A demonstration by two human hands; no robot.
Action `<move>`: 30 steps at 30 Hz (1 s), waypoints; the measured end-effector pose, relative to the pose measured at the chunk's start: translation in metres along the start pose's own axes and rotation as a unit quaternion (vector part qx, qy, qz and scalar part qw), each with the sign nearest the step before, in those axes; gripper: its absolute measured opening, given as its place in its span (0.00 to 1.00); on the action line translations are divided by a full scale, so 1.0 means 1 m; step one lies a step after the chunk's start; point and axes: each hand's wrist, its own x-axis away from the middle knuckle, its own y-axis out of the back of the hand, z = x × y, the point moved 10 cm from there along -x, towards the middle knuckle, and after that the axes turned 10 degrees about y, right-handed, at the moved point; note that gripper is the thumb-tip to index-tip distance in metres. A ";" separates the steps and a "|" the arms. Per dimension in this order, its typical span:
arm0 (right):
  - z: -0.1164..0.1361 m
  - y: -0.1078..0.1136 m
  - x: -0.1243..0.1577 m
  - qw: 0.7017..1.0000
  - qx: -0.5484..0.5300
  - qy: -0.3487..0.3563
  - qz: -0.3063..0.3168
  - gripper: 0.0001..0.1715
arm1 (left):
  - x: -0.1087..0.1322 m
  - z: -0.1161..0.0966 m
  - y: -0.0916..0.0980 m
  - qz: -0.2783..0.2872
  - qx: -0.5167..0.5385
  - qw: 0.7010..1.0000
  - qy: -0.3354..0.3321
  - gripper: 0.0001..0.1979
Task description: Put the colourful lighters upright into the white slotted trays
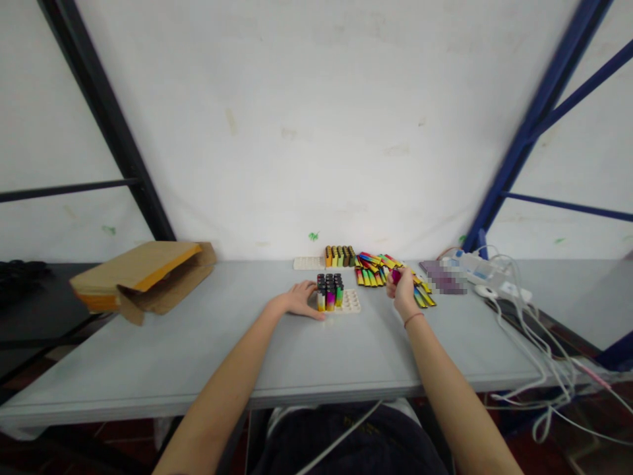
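Several upright lighters (330, 291) with black tops stand in the left part of a white tray (351, 301) with round holes; its right holes hold none. My left hand (299, 300) lies at the tray's left side, fingers and thumb apart, thumb by the front corner; whether it presses on the tray I cannot tell. My right hand (406, 293) is closed around a dark magenta lighter (396, 276), mostly hidden by the fingers. It is raised in front of a loose pile of colourful lighters (372, 275) lying on the table.
Against the wall, a second batch of upright lighters (340, 256) stands beside a pale tray (309, 263). An open cardboard box (148, 270) is on the left. On the right are a partly blurred purple item (442, 277), a power strip (477, 267) and tangled white cables (539, 336).
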 end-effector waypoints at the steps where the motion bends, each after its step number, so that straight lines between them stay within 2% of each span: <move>1: 0.001 0.001 -0.001 1.000 0.004 0.006 -0.008 0.28 | 0.000 0.000 0.000 0.000 -0.001 1.000 0.000 0.57; 6: 0.003 0.006 0.000 0.999 -0.001 0.010 -0.050 0.27 | 0.001 0.000 0.000 0.003 -0.003 1.000 0.005 0.59; 15: 0.002 0.002 0.002 1.000 0.003 0.005 -0.026 0.29 | -0.001 0.001 -0.001 0.001 -0.005 1.000 0.002 0.57; 22: 0.002 0.014 0.008 0.992 -0.071 -0.038 -0.099 0.22 | 0.002 -0.002 0.002 -0.004 -0.003 1.000 -0.002 0.57; 30: 0.002 0.009 0.010 0.992 -0.055 -0.025 -0.109 0.22 | 0.002 -0.002 0.002 -0.002 -0.005 1.000 -0.001 0.57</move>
